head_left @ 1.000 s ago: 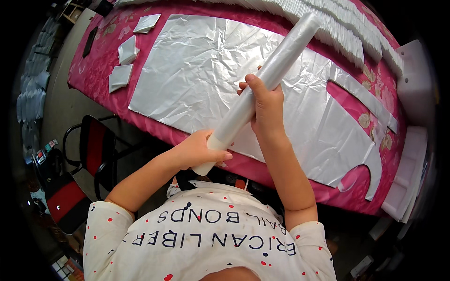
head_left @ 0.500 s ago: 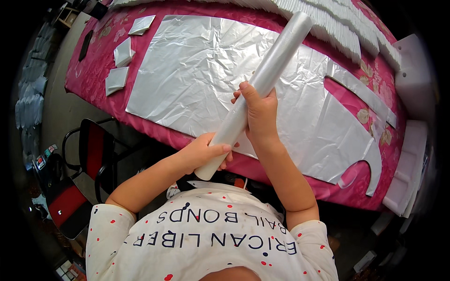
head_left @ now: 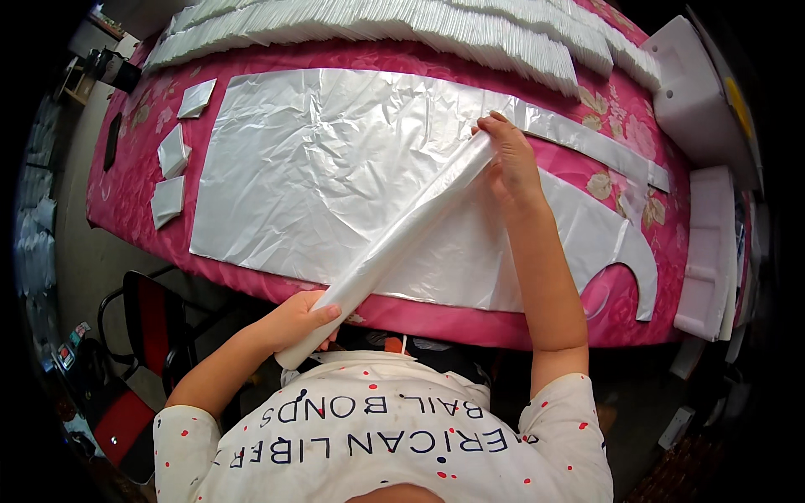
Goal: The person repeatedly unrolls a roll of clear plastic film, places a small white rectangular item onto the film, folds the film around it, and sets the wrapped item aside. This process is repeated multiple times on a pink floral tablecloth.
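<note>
The left hand [head_left: 300, 325] has its grip clamped round the near end of the roll [head_left: 381, 247]; the right hand's [head_left: 511, 159] grip pinches the far end. The roll slants across the silvery sheet [head_left: 268, 168] on the pink desk [head_left: 470, 325], its near end past the edge. Folded packets [head_left: 173, 152] lie left.

pale glare streaks the crinkled silvery plastic sheet [head_left: 268, 159], fainter on the long white plastic roll [head_left: 377, 260]; deep shadow lies beneath the pink floral-clothed table [head_left: 453, 324], bowed by fisheye distortion.
</note>
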The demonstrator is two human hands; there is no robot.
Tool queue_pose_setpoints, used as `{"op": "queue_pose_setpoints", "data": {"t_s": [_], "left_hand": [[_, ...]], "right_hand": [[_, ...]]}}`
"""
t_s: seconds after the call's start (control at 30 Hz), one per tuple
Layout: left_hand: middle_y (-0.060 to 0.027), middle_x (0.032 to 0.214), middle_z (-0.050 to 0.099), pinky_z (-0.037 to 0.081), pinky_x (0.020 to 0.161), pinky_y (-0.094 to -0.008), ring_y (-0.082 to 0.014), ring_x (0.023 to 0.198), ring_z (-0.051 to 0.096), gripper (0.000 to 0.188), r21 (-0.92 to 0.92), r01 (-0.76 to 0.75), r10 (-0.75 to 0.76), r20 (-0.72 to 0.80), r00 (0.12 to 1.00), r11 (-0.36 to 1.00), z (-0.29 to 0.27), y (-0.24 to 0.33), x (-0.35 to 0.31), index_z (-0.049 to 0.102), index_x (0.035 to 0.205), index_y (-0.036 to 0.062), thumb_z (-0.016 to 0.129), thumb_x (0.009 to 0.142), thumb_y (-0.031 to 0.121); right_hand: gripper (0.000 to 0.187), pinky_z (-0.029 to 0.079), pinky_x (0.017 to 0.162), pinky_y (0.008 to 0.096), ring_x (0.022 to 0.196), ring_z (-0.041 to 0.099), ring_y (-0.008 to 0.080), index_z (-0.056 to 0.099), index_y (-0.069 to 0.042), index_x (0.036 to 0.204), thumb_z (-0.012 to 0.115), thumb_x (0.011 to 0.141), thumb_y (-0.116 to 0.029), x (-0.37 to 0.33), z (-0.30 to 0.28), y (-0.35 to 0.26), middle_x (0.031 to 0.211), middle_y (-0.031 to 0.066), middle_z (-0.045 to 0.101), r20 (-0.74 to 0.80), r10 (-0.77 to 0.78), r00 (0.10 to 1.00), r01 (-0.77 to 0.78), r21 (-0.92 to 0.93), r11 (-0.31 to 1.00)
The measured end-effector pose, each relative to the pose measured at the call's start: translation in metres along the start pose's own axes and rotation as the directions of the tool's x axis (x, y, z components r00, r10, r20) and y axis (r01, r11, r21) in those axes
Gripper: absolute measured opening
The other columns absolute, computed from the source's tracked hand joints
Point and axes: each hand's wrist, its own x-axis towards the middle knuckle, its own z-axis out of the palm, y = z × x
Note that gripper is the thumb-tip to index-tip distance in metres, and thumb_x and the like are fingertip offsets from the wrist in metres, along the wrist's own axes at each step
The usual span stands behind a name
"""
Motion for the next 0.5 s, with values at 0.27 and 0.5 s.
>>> {"op": "queue_pose_setpoints", "data": {"t_s": [0.27,0.5], "left_hand": [[-0.0051,0.074,0.056,0.049,0.06,-0.0277,-0.0119,0.062,0.055,0.035,0.023,0.008,-0.008,-0.01,1.0,1.0,-0.004,-0.026,-0.006,0.054,0.1,-0.0003,0.059,0.088,0.031],[-0.0047,0.074,0.057,0.049,0.059,-0.0265,-0.0111,0.062,0.055,0.032,0.016,-0.019,0.019,-0.024,1.0,1.0,-0.001,-0.026,-0.007,0.056,0.101,0.0002,0.06,0.087,0.028]], "right_hand": [[0.024,0.039,0.052,0.018,0.061,0.05,0.0039,0.062,-0.002,0.097,0.059,0.087,-0.024,0.0,-0.037,-0.034,0.084,0.0027,0.061,0.187,0.212,0.959,-0.054,-0.615,0.786],[0.021,0.035,0.049,0.0177,0.054,0.047,0.0032,0.061,-0.006,0.084,0.064,0.085,-0.027,-0.014,-0.022,-0.034,0.064,-0.0045,0.053,0.264,0.439,0.859,-0.091,-0.765,0.637]]}}
